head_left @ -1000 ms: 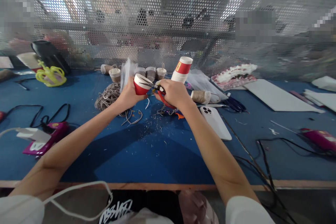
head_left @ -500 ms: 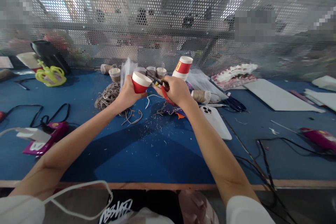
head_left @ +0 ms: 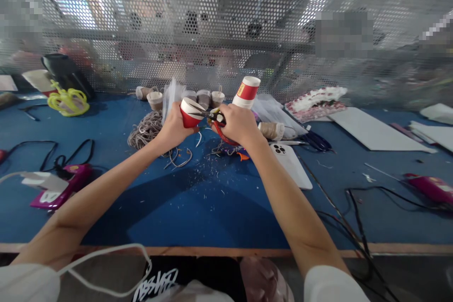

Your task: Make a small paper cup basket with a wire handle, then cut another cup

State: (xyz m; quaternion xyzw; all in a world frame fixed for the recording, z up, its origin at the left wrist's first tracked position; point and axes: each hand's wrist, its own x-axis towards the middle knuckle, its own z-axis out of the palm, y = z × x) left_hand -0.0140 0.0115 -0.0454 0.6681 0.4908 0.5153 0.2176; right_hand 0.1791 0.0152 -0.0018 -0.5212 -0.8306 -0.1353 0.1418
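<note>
My left hand (head_left: 174, 127) is wrapped round a red and white paper cup (head_left: 190, 117), its white rim tilted up toward me. Red-handled scissors (head_left: 208, 114) are gripped in my right hand (head_left: 236, 122), their dark blades apart and lying at the cup's rim. Whether the blades have the paper between them I cannot tell. Behind my right hand stands a stack of red and white paper cups (head_left: 248, 90). Beyond my left hand lies a bundle of grey cord (head_left: 146, 130), with small twine-wrapped cups (head_left: 155, 101) behind it.
A white phone (head_left: 293, 166) lies beside my right forearm. Twine-wrapped cup (head_left: 271, 130) and white board (head_left: 378, 127) are to the right. At left are a yellow crown-shaped piece (head_left: 68, 102), a dark jug (head_left: 67, 73) and a purple power strip (head_left: 62, 188). Perforated metal (head_left: 226, 19) closes off the back.
The scissors have swung round so that their blades now show spread across the cup's rim. The cup has shifted and tilted slightly; both arms stay nearly in place.
</note>
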